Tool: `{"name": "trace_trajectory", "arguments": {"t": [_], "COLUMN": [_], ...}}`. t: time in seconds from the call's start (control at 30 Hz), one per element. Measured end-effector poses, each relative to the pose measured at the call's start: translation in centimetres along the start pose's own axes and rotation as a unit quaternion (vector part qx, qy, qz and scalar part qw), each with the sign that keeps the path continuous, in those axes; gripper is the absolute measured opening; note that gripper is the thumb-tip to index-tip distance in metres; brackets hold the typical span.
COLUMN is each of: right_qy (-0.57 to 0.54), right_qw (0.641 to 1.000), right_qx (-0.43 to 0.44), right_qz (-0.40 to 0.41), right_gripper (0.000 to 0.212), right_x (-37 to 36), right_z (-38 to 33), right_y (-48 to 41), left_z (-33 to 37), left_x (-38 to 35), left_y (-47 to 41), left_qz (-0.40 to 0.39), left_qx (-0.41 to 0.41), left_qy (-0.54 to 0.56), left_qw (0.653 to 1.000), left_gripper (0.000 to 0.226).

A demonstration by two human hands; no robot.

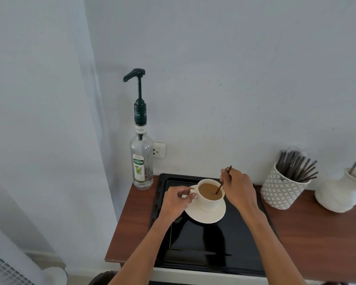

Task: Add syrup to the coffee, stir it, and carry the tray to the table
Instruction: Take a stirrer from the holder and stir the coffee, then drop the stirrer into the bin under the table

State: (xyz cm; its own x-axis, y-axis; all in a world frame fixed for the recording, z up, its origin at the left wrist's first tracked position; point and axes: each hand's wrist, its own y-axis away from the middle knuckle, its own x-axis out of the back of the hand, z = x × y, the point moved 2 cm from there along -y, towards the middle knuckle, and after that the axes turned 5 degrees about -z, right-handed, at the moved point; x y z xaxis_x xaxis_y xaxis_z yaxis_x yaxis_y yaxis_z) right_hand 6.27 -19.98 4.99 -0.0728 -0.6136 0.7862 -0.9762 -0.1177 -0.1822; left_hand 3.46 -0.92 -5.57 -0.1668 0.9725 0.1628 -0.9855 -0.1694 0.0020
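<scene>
A white cup of milky coffee stands on a white saucer at the far end of a black tray. My left hand grips the cup's handle on its left side. My right hand pinches a thin dark stir stick whose lower end dips into the coffee. A clear syrup bottle with a dark green pump top stands upright on the counter, left of the tray and against the wall.
The tray lies on a brown wooden counter against a pale wall. A patterned pot with several dark stir sticks and a white vase stand to the right. A wall socket sits behind the bottle. A white appliance is at lower left.
</scene>
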Motion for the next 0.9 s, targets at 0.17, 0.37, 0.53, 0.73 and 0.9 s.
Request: {"name": "trace_trajectory", "arguments": {"t": [0.17,0.37,0.53,0.73,0.9], "right_qy": [-0.064,-0.189,-0.396,-0.575,-0.537], "right_qw": [0.995,0.967,0.888,0.793,0.825], "right_qx": [0.029,-0.002,-0.122,-0.186,-0.173], "right_qz": [0.069,0.168,0.200,0.080,0.034], "right_gripper": [0.036,0.034,0.039,0.034,0.035], "right_x": [0.9,1.6,-0.6,-7.5,-14.6], "right_z": [-0.6,-1.5,-2.7,-9.9,-16.6], "right_y": [2.7,4.7,7.6,12.9,17.1], "left_z": [0.7,1.4,1.1,-1.7,-4.7], "left_x": [1.9,7.2,13.8,21.8,29.2], "left_y": [1.5,6.0,10.7,15.7,18.0], "left_qz": [-0.003,0.043,0.116,0.177,0.173], "left_qx": [-0.021,-0.037,-0.043,-0.022,-0.005], "left_qy": [-0.042,-0.071,-0.128,-0.232,-0.316], "left_qw": [0.999,0.996,0.984,0.956,0.933], "left_gripper": [0.015,0.015,0.018,0.039,0.050]}}
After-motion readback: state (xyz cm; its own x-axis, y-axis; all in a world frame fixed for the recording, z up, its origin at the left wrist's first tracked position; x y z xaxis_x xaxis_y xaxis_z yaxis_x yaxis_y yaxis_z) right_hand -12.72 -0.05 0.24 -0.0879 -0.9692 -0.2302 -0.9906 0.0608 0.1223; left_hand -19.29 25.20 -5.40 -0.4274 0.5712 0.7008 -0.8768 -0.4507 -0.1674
